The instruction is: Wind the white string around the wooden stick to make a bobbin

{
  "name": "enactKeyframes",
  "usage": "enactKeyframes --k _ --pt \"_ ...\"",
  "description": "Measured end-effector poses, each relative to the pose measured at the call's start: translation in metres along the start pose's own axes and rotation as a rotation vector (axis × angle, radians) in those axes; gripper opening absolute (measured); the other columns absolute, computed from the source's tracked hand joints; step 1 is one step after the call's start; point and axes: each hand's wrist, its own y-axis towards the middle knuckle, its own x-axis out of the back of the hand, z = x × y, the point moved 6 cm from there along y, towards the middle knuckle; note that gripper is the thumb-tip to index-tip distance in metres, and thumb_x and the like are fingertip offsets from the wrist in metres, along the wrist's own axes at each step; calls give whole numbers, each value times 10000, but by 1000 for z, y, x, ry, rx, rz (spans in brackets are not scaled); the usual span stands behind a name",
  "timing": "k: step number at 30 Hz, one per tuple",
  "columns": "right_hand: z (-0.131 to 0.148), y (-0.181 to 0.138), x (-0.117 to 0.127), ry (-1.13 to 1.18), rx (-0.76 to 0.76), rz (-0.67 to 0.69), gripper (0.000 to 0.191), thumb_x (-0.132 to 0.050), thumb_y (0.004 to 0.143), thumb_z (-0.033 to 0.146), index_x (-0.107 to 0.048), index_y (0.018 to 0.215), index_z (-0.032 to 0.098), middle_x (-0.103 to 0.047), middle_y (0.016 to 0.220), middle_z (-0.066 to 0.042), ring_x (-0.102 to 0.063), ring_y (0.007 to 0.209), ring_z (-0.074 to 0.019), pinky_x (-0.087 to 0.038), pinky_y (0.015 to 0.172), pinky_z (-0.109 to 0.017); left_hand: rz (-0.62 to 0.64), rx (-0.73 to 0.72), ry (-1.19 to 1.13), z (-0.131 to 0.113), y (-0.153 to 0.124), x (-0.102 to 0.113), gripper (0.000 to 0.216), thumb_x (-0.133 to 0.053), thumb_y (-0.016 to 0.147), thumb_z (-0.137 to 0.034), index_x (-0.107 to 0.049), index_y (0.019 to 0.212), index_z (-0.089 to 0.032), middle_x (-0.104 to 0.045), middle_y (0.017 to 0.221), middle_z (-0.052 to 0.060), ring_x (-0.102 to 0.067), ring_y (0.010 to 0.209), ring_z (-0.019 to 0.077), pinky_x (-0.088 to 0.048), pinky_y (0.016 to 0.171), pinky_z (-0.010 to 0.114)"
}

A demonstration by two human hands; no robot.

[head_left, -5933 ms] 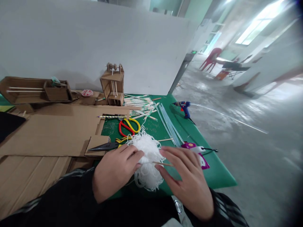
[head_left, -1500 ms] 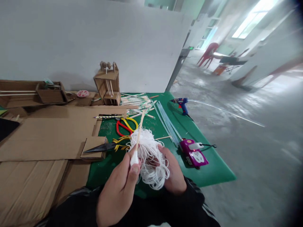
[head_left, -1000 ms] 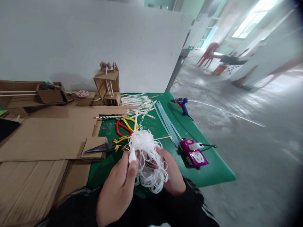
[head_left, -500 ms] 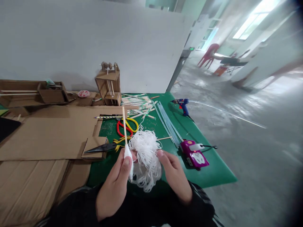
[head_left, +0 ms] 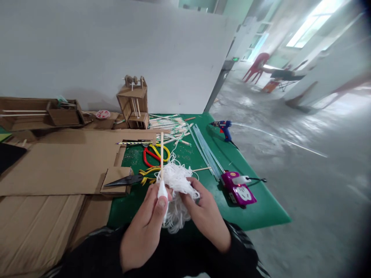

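Observation:
A thin wooden stick (head_left: 162,154) stands nearly upright in my left hand (head_left: 147,224), its lower part wound with white string (head_left: 162,190). My left fingers and thumb are closed around that wound part. A loose, tangled bundle of white string (head_left: 176,175) hangs between my hands over the table edge. My right hand (head_left: 204,214) pinches strands on the right side of the bundle between thumb and fingers. Just beyond my left hand lie long-nose pliers (head_left: 127,180) with yellow-and-black handles, and scissors (head_left: 152,158) with red and yellow handles.
On the green table (head_left: 261,208) sit a purple power strip (head_left: 239,189), clear glue sticks (head_left: 204,150), a blue glue gun (head_left: 223,129) and many wrapped sticks (head_left: 168,123). Cardboard sheets (head_left: 58,162) cover the left side. A cardboard model (head_left: 133,102) stands near the wall.
My right hand has moved left and closed in on the string bundle, gathering it. My left hand and the wound stick have shifted slightly right, the stick now more upright.

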Motion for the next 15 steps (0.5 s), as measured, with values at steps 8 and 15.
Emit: enactKeyframes --k 8,15 --pt "-4 11 -1 172 -56 -5 241 -457 922 265 -675 973 176 -701 1050 -42 -621 949 -222 -448 679 -254 0 -22 -406 9 12 -4 400 -373 925 -586 -530 884 -221 -644 1270 127 -539 1228 290 -426 1034 453" --pt "-7 11 -3 220 -74 -3 273 -439 925 265 -655 1052 158 -703 956 -42 -602 832 -200 -445 705 -272 -86 -84 -394 12 13 -3 395 -380 930 -575 -516 903 -206 -631 1214 132 -645 977 257 -505 848 395"
